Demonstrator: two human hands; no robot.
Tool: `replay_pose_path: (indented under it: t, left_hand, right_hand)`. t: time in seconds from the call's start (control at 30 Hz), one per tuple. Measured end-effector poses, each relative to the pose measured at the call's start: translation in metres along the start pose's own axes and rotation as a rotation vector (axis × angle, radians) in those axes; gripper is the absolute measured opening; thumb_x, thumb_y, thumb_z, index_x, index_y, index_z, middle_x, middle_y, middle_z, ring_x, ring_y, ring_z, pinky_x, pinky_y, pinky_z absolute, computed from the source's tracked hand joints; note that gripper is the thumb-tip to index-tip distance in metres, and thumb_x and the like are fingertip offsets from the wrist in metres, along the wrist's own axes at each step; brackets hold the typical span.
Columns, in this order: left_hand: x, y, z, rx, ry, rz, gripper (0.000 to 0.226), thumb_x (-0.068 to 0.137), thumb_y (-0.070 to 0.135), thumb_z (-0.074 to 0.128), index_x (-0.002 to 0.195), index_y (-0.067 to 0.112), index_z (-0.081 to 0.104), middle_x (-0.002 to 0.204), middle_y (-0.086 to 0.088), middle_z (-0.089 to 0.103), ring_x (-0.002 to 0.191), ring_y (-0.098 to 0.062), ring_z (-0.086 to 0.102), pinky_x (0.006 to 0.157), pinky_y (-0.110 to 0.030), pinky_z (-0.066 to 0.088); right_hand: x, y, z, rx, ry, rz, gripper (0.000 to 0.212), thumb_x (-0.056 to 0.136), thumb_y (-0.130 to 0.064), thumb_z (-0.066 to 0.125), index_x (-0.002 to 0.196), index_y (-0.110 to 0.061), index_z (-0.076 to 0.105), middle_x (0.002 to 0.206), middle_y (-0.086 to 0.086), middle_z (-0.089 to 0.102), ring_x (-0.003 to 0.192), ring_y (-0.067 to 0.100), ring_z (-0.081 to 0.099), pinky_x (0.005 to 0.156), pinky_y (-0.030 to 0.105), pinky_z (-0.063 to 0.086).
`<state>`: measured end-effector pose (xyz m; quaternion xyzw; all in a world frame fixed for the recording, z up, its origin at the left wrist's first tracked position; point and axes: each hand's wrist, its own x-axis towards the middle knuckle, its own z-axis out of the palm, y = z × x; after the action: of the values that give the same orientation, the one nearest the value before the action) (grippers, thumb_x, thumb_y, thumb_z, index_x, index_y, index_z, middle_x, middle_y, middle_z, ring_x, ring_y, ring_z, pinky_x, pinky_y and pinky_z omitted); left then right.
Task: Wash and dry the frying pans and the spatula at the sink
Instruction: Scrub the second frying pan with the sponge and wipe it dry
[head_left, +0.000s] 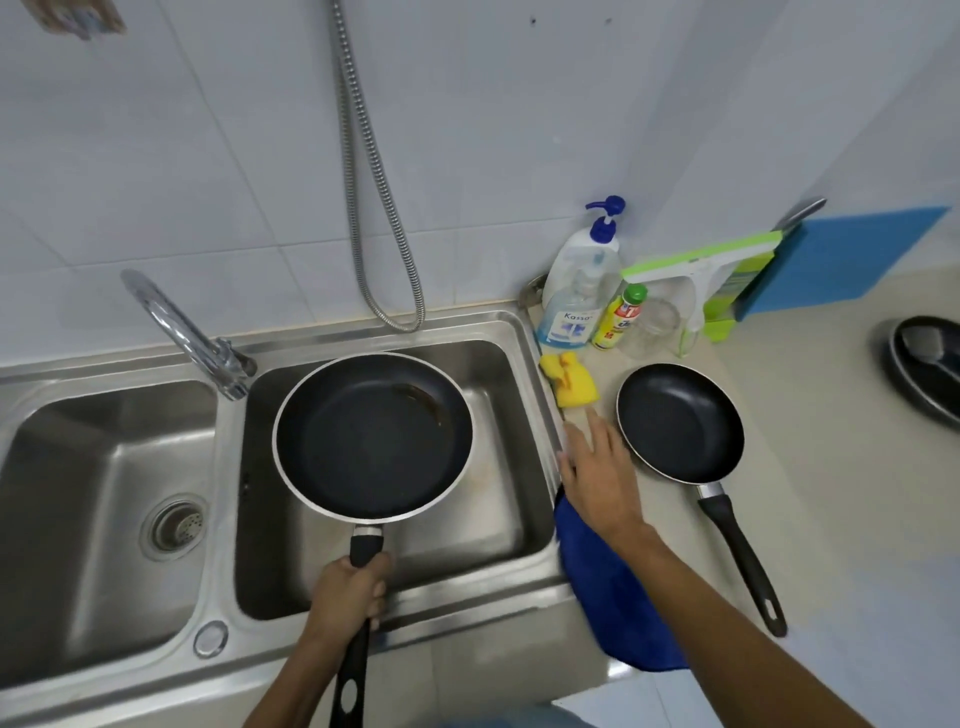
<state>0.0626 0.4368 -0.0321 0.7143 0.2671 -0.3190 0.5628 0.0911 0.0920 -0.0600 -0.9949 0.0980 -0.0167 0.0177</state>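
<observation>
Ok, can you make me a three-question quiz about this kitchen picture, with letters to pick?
1. Where is the small pan? A) in the sink B) on the counter C) hanging on the wall
2. What colour is the sponge? A) yellow B) pink C) black
3. What is the left hand doing? A) lying flat B) gripping the big pan by its handle C) turning the tap

Answers: 1 B, it rests on the counter. 2 A, it is bright yellow. 3 B, its fingers curl round the handle.

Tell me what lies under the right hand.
A blue cloth shows under the right hand's heel and forearm, on the counter by the sink. The hand covers its far end.
</observation>
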Motion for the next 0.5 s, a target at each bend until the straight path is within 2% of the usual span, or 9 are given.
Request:
replay_pose_path:
  t: [0.1, 0.17, 0.23, 0.3, 0.37, 0.43, 0.5]
  left_hand:
    - [-0.001, 0.000, 0.004, 0.013, -0.004, 0.015, 0.026, 0.096, 0.014, 0.064, 0.073, 0.009, 0.054, 0.048, -0.002, 0.043, 0.039, -0.015, 0.037, 0.040, -0.023, 0.035]
    - [-0.002, -0.002, 0.005, 0.021, -0.010, 0.022, 0.026, 0.096, 0.014, 0.065, 0.073, 0.008, 0.055, 0.049, -0.004, 0.044, 0.040, -0.016, 0.038, 0.041, -0.023, 0.037]
    - [-0.001, -0.005, 0.005, 0.031, -0.023, 0.032, 0.028, 0.095, 0.015, 0.065, 0.070, 0.009, 0.054, 0.049, -0.004, 0.044, 0.040, -0.017, 0.038, 0.043, -0.024, 0.037]
    - [-0.002, -0.008, 0.004, 0.043, -0.039, 0.041, 0.028, 0.095, 0.015, 0.065, 0.070, 0.009, 0.055, 0.048, -0.003, 0.044, 0.039, -0.016, 0.038, 0.042, -0.024, 0.037]
    - [-0.005, -0.012, 0.004, 0.043, -0.056, 0.036, 0.020, 0.095, 0.013, 0.064, 0.077, 0.007, 0.057, 0.048, -0.002, 0.044, 0.038, -0.014, 0.038, 0.039, -0.022, 0.036]
    - [-0.010, -0.015, 0.002, 0.037, -0.069, 0.027, 0.016, 0.095, 0.010, 0.063, 0.081, 0.006, 0.057, 0.048, -0.001, 0.044, 0.036, -0.012, 0.037, 0.037, -0.021, 0.035]
    - [-0.014, -0.017, 0.000, 0.034, -0.074, 0.026, 0.018, 0.096, 0.009, 0.063, 0.080, 0.006, 0.055, 0.046, -0.001, 0.043, 0.034, -0.012, 0.035, 0.035, -0.020, 0.034]
  right_hand:
    - [-0.050, 0.010, 0.003, 0.020, -0.081, 0.097, 0.056, 0.100, -0.052, 0.042, 0.145, -0.020, 0.047, 0.160, 0.013, 0.028, 0.141, 0.035, 0.035, 0.112, 0.048, 0.037]
    - [-0.082, 0.015, 0.003, -0.015, -0.146, 0.145, 0.069, 0.094, -0.069, 0.035, 0.148, -0.026, 0.041, 0.163, 0.011, 0.021, 0.143, 0.038, 0.031, 0.110, 0.055, 0.035]
    - [-0.109, 0.015, 0.002, -0.051, -0.213, 0.184, 0.083, 0.084, -0.085, 0.031, 0.151, -0.036, 0.031, 0.165, 0.010, 0.014, 0.143, 0.041, 0.028, 0.105, 0.060, 0.034]
    - [-0.126, 0.014, 0.003, -0.053, -0.275, 0.202, 0.091, 0.078, -0.093, 0.026, 0.154, -0.045, 0.015, 0.167, 0.007, 0.004, 0.145, 0.040, 0.023, 0.105, 0.060, 0.033]
    - [-0.132, 0.014, 0.005, -0.027, -0.296, 0.226, 0.084, 0.084, -0.087, 0.024, 0.155, -0.046, 0.008, 0.167, 0.004, 0.004, 0.144, 0.038, 0.024, 0.106, 0.056, 0.036]
    - [-0.133, 0.011, 0.008, -0.048, -0.267, 0.221, 0.071, 0.092, -0.072, 0.021, 0.156, -0.041, 0.017, 0.164, 0.005, 0.020, 0.133, 0.036, 0.038, 0.097, 0.048, 0.046]
    - [-0.134, 0.007, 0.010, -0.059, -0.229, 0.228, 0.063, 0.098, -0.059, 0.023, 0.154, -0.032, 0.030, 0.154, 0.007, 0.038, 0.112, 0.030, 0.050, 0.082, 0.039, 0.054]
